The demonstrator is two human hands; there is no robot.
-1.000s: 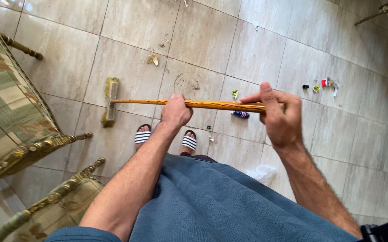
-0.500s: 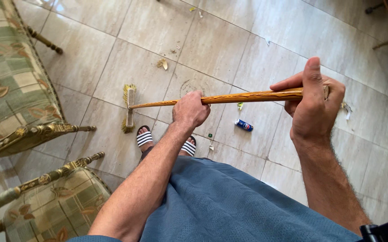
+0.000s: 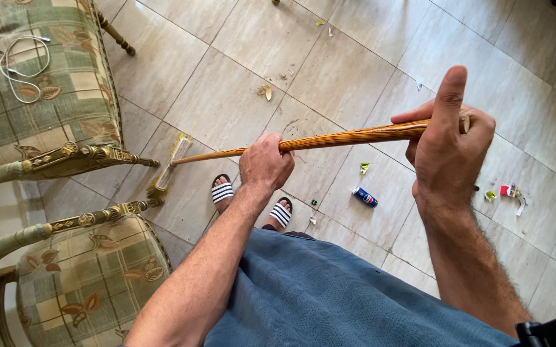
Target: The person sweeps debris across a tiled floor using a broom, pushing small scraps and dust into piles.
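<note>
Both hands clamp the wooden broom handle (image 3: pixel 329 139): left hand (image 3: pixel 265 164) midway, right hand (image 3: pixel 448 148) at the end, steering the bristle head (image 3: pixel 167 168) between the armchairs (image 3: pixel 66 128).

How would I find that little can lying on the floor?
Start at the tiled floor and the person's striped sandals. Just past them, under the broom handle and short of the right hand, lies a small can on its side. Unlike the paper scraps nearby, it is round and dark blue.
</note>
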